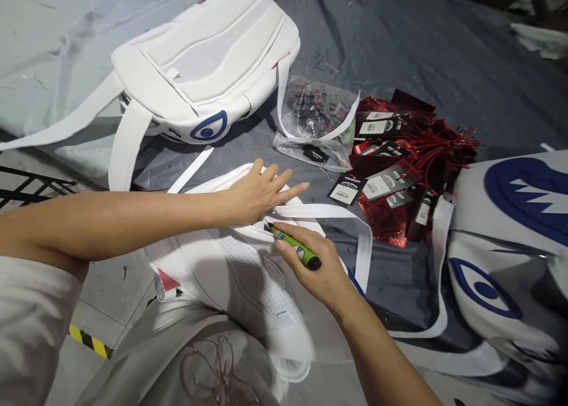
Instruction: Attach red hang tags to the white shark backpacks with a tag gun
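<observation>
Fingers (284, 188) flat on backpack (248, 276); clear bag (315, 128) holds black hardware.

A single head-worn camera looks forward and steeply down, close over the grey-covered table (444, 57).

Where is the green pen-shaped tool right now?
The green pen-shaped tool is in the right hand, bottom centre, its tip at the white backpack just below the flat left hand.
</observation>
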`<state>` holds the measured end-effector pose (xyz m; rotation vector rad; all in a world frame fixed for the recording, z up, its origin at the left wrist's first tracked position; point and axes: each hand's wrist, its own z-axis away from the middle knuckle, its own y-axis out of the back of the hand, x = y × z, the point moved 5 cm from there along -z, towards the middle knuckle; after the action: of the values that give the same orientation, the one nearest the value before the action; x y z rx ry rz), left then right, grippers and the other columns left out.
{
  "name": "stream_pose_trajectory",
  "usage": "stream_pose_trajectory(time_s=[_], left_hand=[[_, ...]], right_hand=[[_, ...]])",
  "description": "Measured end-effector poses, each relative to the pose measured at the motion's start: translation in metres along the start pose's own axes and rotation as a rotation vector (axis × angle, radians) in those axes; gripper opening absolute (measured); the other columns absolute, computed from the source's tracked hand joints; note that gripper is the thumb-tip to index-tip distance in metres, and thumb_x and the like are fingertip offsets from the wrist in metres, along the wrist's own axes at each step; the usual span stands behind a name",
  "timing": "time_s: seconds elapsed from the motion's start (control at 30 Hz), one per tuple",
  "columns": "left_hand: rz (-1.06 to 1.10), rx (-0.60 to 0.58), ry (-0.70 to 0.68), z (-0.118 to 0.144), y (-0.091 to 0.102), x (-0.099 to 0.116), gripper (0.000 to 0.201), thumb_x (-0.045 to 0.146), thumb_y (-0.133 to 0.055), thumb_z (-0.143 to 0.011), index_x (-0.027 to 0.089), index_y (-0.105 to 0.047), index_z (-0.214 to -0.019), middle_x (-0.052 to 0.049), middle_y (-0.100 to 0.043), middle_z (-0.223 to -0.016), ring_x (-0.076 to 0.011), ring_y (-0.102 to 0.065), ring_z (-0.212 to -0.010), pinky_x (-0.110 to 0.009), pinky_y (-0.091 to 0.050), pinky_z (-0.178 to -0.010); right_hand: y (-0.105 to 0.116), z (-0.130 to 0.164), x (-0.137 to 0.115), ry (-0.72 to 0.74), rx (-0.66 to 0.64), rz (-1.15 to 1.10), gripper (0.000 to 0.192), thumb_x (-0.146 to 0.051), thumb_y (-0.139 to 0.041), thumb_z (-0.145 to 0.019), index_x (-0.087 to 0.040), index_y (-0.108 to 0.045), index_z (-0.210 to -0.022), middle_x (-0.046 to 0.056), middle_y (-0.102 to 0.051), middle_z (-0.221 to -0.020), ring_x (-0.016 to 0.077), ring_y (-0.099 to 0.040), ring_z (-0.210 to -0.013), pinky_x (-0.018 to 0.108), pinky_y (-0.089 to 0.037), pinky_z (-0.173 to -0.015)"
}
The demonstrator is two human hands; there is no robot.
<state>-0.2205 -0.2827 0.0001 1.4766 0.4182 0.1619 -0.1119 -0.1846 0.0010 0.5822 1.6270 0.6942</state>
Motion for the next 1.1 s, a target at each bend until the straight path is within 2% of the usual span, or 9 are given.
stream_pose_trajectory(time_s=[0.13,0.23,0.33,0.4,0.5,0.63,0.8,0.93,1.1], left_hand=[[0.006,0.005,-0.014,0.005,0.002,-0.001,0.08,0.036,-0.058,-0.092,0.019,-0.018,-0.16,-0.019,-0.029,-0.16,-0.0408,-0.036,-0.139,-0.059,-0.037,-0.106],[0.033,-0.022,0.003,0.005,0.002,-0.004,0.09,0.042,-0.066,-0.088,0.018,-0.017,-0.16,-0.019,-0.022,-0.163,-0.0414,-0.027,-0.146,-0.06,-0.031,-0.112],[0.066,-0.036,0.047,0.003,0.0,-0.007,0.096,0.044,-0.07,-0.085,0.017,-0.017,-0.16,-0.019,-0.019,-0.164,-0.0417,-0.022,-0.149,-0.061,-0.028,-0.115],[0.086,-0.041,0.059,0.002,0.0,-0.008,0.097,0.043,-0.071,-0.084,0.016,-0.017,-0.16,-0.019,-0.018,-0.164,-0.0413,-0.02,-0.149,-0.06,-0.028,-0.115],[0.095,-0.067,0.092,0.0,0.0,-0.009,0.093,0.043,-0.069,-0.085,0.01,-0.022,-0.158,-0.02,-0.015,-0.164,-0.0416,-0.017,-0.15,-0.06,-0.025,-0.117],[0.059,-0.148,0.177,0.001,0.003,-0.014,0.088,0.041,-0.067,-0.087,0.01,-0.025,-0.157,-0.019,-0.009,-0.166,-0.0412,-0.012,-0.152,-0.062,-0.021,-0.119],[0.041,-0.256,0.13,0.001,0.002,-0.012,0.098,0.04,-0.071,-0.082,0.011,-0.018,-0.159,-0.016,-0.003,-0.167,-0.0384,-0.006,-0.154,-0.062,-0.015,-0.122],[0.048,-0.152,0.13,0.0,-0.003,-0.01,0.091,0.032,-0.07,-0.081,0.01,-0.026,-0.157,-0.018,-0.012,-0.166,-0.0393,-0.013,-0.152,-0.061,-0.017,-0.121],[0.053,-0.056,0.12,0.004,-0.005,-0.009,0.077,0.033,-0.058,-0.09,0.005,-0.029,-0.155,-0.021,-0.026,-0.161,-0.0385,-0.032,-0.141,-0.055,-0.029,-0.114]], right_hand=[[0.01,0.004,-0.011,0.127,0.08,0.079,0.026,-0.027,-0.062,-0.095,-0.019,-0.067,-0.119,0.009,-0.074,-0.114,0.0228,-0.071,-0.104,0.035,-0.057,-0.09],[0.028,0.015,-0.022,0.24,0.319,0.345,0.04,-0.026,-0.07,-0.091,-0.02,-0.062,-0.13,0.014,-0.068,-0.126,0.0271,-0.07,-0.108,0.036,-0.057,-0.09],[0.036,0.015,-0.023,0.157,0.454,0.567,0.037,-0.019,-0.064,-0.093,-0.023,-0.063,-0.13,0.017,-0.038,-0.156,0.0323,-0.065,-0.118,0.04,-0.058,-0.089],[0.028,0.001,-0.018,0.105,0.398,0.546,0.026,-0.014,-0.053,-0.096,-0.023,-0.068,-0.116,0.014,-0.026,-0.162,0.0317,-0.063,-0.121,0.043,-0.058,-0.09],[0.0,-0.032,-0.008,0.076,0.23,0.463,0.014,-0.023,-0.057,-0.093,-0.018,-0.063,-0.105,0.02,-0.039,-0.153,0.0334,-0.056,-0.127,0.05,-0.055,-0.095],[-0.028,-0.061,0.0,-0.001,0.146,0.573,0.029,-0.025,-0.065,-0.088,-0.015,-0.052,-0.112,0.025,-0.042,-0.148,0.0379,-0.043,-0.137,0.055,-0.049,-0.1],[-0.032,-0.054,-0.003,-0.076,0.111,0.599,0.031,-0.01,-0.063,-0.085,-0.016,-0.051,-0.112,0.023,-0.035,-0.154,0.0381,-0.039,-0.139,0.055,-0.045,-0.104],[-0.032,-0.052,0.0,-0.054,0.13,0.483,0.04,-0.008,-0.07,-0.078,-0.017,-0.051,-0.113,0.022,-0.031,-0.156,0.0382,-0.03,-0.145,0.057,-0.04,-0.11],[-0.028,-0.054,0.007,-0.016,0.109,0.46,0.034,-0.013,-0.066,-0.084,-0.016,-0.053,-0.115,0.023,-0.033,-0.156,0.0379,-0.036,-0.143,0.057,-0.044,-0.106]])
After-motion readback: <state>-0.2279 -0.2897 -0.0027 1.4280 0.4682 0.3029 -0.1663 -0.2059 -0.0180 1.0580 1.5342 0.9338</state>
